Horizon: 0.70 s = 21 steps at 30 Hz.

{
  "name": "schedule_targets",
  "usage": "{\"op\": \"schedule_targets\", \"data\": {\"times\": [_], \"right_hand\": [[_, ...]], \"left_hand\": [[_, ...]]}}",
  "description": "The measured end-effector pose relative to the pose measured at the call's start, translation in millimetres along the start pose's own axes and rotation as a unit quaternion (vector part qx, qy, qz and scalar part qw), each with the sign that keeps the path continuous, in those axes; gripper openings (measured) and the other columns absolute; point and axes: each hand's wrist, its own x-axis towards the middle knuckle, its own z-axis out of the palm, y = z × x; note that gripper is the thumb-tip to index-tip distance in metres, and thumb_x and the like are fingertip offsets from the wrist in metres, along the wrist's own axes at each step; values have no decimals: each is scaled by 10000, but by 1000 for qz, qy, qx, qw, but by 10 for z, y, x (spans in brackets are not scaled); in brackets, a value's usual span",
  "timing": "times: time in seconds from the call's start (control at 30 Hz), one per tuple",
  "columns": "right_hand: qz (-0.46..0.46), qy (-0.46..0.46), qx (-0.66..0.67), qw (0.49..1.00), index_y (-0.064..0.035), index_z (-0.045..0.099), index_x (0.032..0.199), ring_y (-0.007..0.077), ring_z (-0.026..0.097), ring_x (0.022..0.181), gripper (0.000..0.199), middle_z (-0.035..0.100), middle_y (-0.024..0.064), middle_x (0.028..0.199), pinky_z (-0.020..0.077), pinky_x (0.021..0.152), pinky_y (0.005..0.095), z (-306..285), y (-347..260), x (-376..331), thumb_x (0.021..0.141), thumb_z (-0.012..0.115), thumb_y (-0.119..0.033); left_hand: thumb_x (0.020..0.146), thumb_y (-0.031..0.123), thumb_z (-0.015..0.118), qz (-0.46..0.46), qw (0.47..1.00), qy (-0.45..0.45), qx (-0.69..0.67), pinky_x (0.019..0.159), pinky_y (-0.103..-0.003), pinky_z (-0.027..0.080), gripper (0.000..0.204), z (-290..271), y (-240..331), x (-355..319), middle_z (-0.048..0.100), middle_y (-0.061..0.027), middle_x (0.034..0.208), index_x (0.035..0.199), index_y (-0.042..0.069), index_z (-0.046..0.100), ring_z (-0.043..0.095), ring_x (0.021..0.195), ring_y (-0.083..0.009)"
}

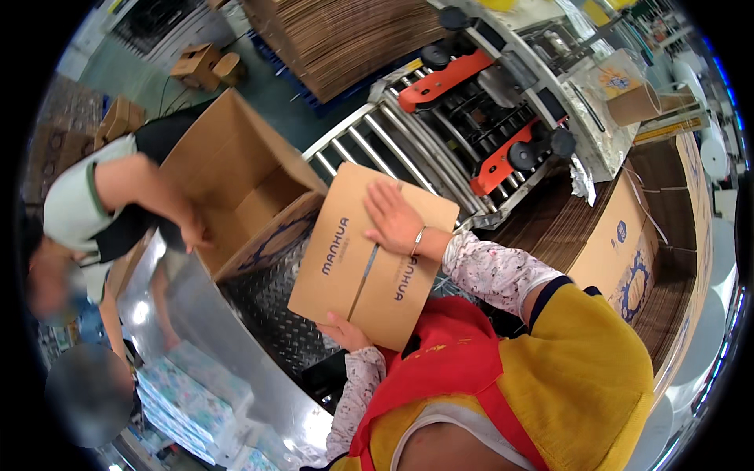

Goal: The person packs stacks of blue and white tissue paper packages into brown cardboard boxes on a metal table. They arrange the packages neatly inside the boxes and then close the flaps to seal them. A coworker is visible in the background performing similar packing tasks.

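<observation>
The person's right hand point(397, 220) lay flat on top of a closed cardboard carton point(334, 216), fingers extended and not wrapped around it. The left hand point(347, 333) touched the carton's near edge; whether it gripped underneath could not be told. The carton was at the near end of the roller conveyor point(364, 141), beside the right edge of a dark textured plate point(275, 318). Left of it, a co-worker's hand point(195, 230) touched an open box point(228, 149).
</observation>
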Motion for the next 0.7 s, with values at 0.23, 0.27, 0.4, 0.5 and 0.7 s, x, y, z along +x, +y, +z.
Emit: {"op": "schedule_targets", "data": {"times": [0.23,0.27,0.4,0.5,0.7], "right_hand": [[82,55,-24,995,77,342,1312,370,185,1345,664,252,251,1418,115,1117,434,-222,1406,221,881,426,-421],[103,74,-29,991,78,344,1310,370,188,1343,659,257,253,1415,115,1116,432,-252,1672,241,881,426,-416],[160,119,-52,979,81,366,1290,375,221,1326,616,290,262,1391,135,1112,430,-471,2288,370,882,433,-376],[193,163,-102,962,85,389,1265,387,260,1306,577,306,266,1377,179,1099,440,-438,2217,389,878,441,-341],[142,219,65,963,-15,493,1149,405,357,1221,455,407,227,1279,249,1044,518,-479,1465,-883,751,627,-188]], "left_hand": [[957,171,397,52,980,-166,94,1013,-382,310,515,1729,-203,804,333,-272,1326,1344,-97,189,384,1204,-326],[955,169,400,75,977,-173,96,1018,-379,303,538,2078,-79,816,312,-270,1345,1360,-90,158,370,1217,-326],[953,191,403,152,946,-212,195,1033,-361,283,621,2981,334,980,245,-238,1410,1423,-6,48,331,1255,-313],[951,271,405,-64,927,-369,6,1009,-378,308,664,2987,314,1197,251,-188,1425,1450,104,-1,340,1250,-297],[936,351,471,-151,894,-420,36,639,-251,438,505,2205,218,726,527,-69,1024,1352,94,344,534,813,-121]]}}
